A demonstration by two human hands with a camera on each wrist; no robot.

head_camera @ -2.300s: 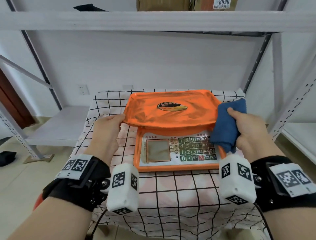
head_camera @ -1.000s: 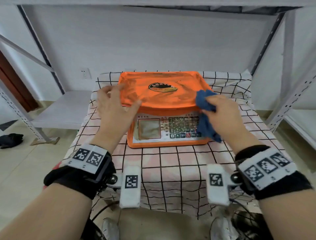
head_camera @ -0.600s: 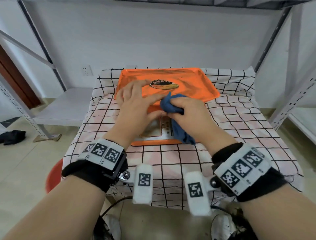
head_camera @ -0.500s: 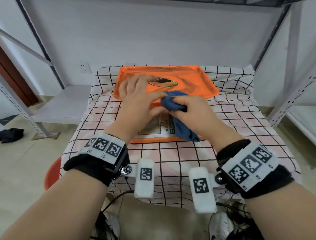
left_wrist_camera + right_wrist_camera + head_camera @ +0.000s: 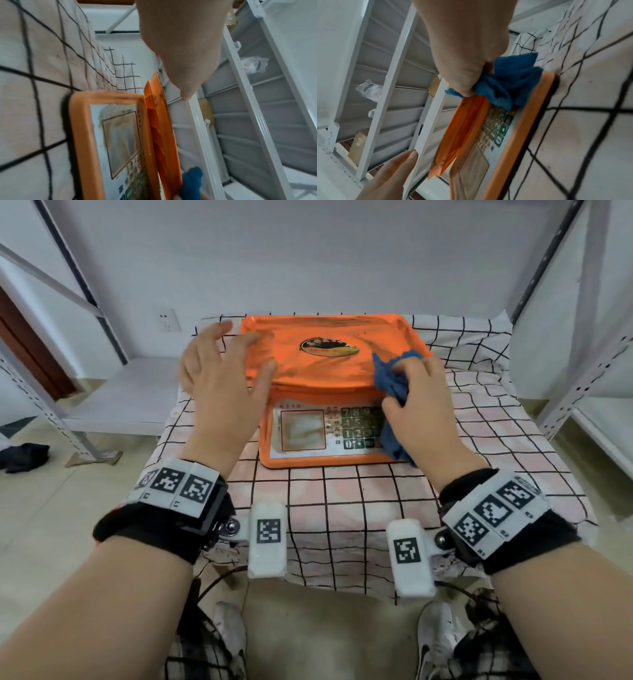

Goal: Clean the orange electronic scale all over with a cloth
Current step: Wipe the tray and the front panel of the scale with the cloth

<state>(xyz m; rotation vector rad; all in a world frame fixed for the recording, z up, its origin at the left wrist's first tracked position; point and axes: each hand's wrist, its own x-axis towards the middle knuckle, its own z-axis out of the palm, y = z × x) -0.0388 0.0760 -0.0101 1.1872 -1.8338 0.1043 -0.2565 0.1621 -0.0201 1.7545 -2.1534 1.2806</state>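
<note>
The orange electronic scale [image 5: 329, 378] stands on a checked tablecloth, its weighing pan on top and its keypad panel facing me. My right hand [image 5: 416, 402] grips a bunched blue cloth [image 5: 392, 381] at the pan's front right corner, and the cloth hangs down over the keypad's right side. In the right wrist view the blue cloth [image 5: 508, 81] lies against the scale [image 5: 488, 135] at the pan's edge. My left hand [image 5: 219, 371] is spread with straight fingers over the pan's left edge and holds nothing. The left wrist view shows the scale [image 5: 120, 135] and the cloth [image 5: 192, 180] below.
The checked tablecloth [image 5: 359, 508] covers a small table. Grey metal shelving uprights [image 5: 582, 337] rise to the right and left, with a low white shelf [image 5: 126, 392] at the left. A dark bundle [image 5: 24, 455] lies on the floor far left.
Both hands have parted from the pan's front middle. My right hand carried the cloth to the pan's front right corner; my left hand moved back to the left edge, fingers spread.
</note>
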